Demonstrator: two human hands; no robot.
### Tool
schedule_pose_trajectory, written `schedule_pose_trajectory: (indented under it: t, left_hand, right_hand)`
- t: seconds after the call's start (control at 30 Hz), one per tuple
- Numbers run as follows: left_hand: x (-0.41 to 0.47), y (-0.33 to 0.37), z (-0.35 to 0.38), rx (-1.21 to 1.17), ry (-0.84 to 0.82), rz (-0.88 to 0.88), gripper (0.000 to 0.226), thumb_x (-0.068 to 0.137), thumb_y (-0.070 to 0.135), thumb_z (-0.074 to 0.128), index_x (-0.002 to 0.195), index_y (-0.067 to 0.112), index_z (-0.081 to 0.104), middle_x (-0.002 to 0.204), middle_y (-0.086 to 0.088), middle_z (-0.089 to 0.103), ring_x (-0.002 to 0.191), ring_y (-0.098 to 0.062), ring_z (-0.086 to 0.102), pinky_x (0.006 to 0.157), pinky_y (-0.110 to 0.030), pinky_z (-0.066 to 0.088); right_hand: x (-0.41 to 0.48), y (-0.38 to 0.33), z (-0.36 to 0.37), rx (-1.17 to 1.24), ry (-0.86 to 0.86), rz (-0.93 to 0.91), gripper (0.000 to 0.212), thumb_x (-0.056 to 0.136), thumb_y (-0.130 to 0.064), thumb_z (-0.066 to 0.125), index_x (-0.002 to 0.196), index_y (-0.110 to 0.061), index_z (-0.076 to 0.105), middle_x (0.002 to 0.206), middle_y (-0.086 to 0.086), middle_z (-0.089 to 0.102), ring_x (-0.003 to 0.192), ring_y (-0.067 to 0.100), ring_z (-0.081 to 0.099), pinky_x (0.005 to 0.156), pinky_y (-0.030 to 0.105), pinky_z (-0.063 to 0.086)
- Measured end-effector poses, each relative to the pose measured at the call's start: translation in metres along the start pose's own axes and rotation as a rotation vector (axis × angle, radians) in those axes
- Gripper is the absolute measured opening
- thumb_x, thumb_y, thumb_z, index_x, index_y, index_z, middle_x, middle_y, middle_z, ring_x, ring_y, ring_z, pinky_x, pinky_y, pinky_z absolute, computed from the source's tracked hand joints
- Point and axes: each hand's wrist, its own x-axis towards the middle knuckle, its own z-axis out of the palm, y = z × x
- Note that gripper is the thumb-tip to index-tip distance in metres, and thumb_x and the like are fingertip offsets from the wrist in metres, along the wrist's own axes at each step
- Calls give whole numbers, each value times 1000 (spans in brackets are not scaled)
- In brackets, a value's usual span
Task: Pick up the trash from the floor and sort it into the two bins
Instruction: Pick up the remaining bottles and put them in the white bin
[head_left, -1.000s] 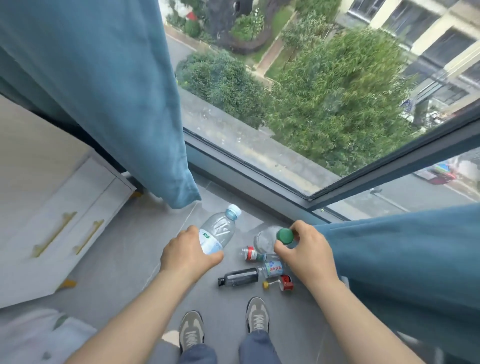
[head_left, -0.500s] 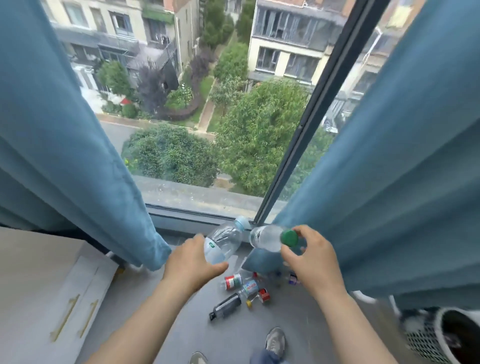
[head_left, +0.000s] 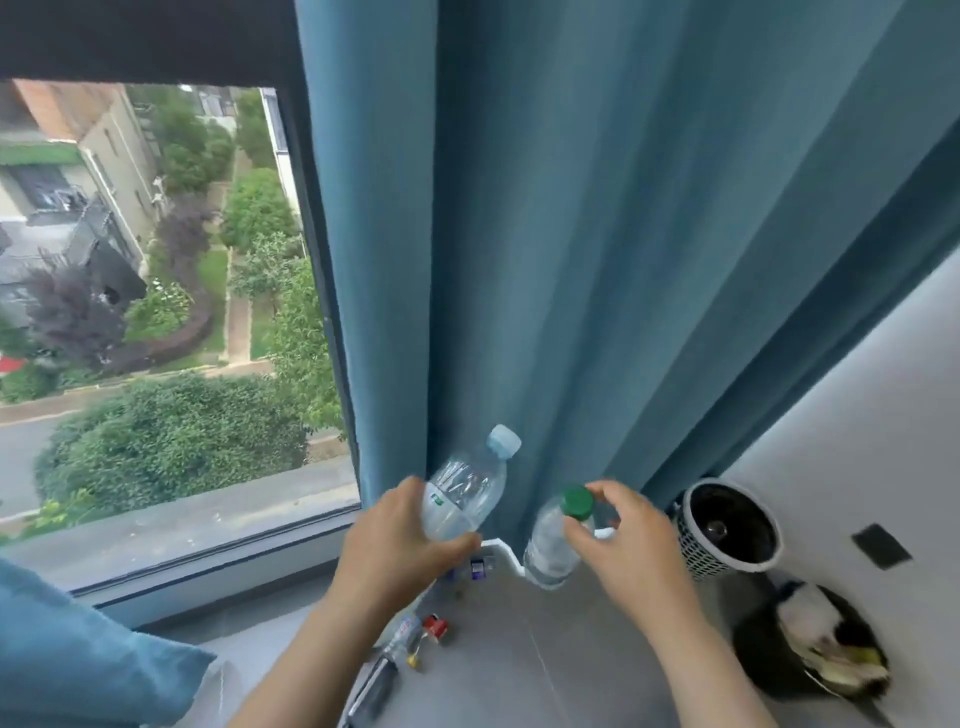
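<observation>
Extends the left forearm (head_left: 311, 654) and right forearm (head_left: 696, 670), both bare, up and forward from the bottom edge. Grips a bottle (head_left: 467, 493) low on its body with the left hand (head_left: 400, 540), back of the hand up, thumb pressed across the near side. Pinches a second bottle (head_left: 550, 545) at its cap (head_left: 576, 501) with the right hand (head_left: 623, 545), forefinger above, thumb below, remaining fingers loosely curled.

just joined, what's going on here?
A person is clearing bottles off the floor. The left hand grips a blue-capped bottle, and the right hand pinches a green-capped bottle near its cap. Both bottles are up in front of the curtain. A white bin and a black bin sit to the right. Small bottles lie on the floor, not yet picked up.
</observation>
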Motion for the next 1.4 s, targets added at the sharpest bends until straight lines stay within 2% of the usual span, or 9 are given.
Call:
schedule_pose_trajectory:
  t: [0.17, 0.3, 0.43, 0.67, 0.87, 1.07, 1.17, 1.23, 1.4]
  left_hand:
    - [-10, 85, 42, -127, -65, 70, 47, 66, 57, 71, 90, 22, 49, 85, 9, 57, 77, -7, 55, 63, -23, 41]
    - [-11, 138, 62, -249, -78, 69, 46, 62, 53, 77, 85, 24, 49, 81, 8, 59, 75, -10, 57, 63, -27, 45]
    - [-13, 182, 85, -357, -116, 59, 47, 61, 44, 83, 91, 25, 52, 84, 7, 63, 75, -7, 60, 62, -25, 49]
    - [-5, 254, 130, -405, -180, 172, 44, 64, 42, 82, 91, 29, 51, 84, 12, 61, 76, 1, 57, 55, -16, 38]
    - [21, 301, 168, -412, -277, 276, 44, 57, 53, 81, 87, 31, 58, 94, 2, 64, 82, -11, 62, 63, -23, 46]
    - [70, 343, 196, -429, -346, 397, 46, 57, 51, 83, 91, 33, 58, 97, 8, 61, 85, -10, 61, 73, -29, 52]
    - [106, 362, 206, -446, -397, 449, 42, 57, 47, 84, 88, 36, 58, 96, 9, 64, 86, -10, 62, 74, -34, 55]
    - [127, 373, 214, -447, -442, 467, 42, 59, 43, 84, 91, 35, 58, 96, 9, 65, 87, -10, 63, 73, -31, 54]
    - [168, 400, 235, -425, -513, 518, 41, 61, 31, 85, 90, 33, 56, 94, 10, 64, 86, -9, 61, 68, -23, 48]
  right_hand:
    - [-12, 50, -68, 45, 116, 62, 24, 78, -32, 72, 100, -29, 64, 97, -14, 65, 91, 9, 60, 83, 33, 51]
    - [-11, 76, -114, 71, 190, 70, 22, 79, -31, 71, 100, -28, 65, 94, -15, 65, 87, 6, 60, 80, 27, 49]
    - [-8, 101, -150, 76, 221, 108, 22, 79, -29, 71, 100, -27, 64, 96, -15, 65, 90, 6, 60, 82, 26, 49]
    - [-3, 141, -209, 65, 336, 159, 23, 81, -29, 68, 104, -26, 65, 96, -14, 67, 90, 7, 61, 81, 26, 50]
    - [1, 169, -249, 49, 434, 253, 22, 84, -28, 68, 105, -25, 64, 97, -13, 63, 91, 10, 59, 78, 22, 45]
    - [29, 191, -264, 40, 535, 345, 20, 82, -28, 70, 101, -24, 64, 93, -15, 63, 90, 9, 59, 75, 19, 44]
    - [49, 199, -267, 41, 607, 396, 21, 81, -28, 70, 101, -26, 64, 91, -17, 62, 91, 12, 61, 80, 27, 51]
    - [63, 204, -268, 50, 631, 439, 23, 80, -28, 71, 103, -26, 65, 94, -15, 65, 92, 13, 62, 82, 34, 54]
    - [93, 217, -270, 89, 676, 542, 24, 79, -32, 69, 102, -31, 63, 100, -17, 65, 92, 11, 63, 80, 38, 56]
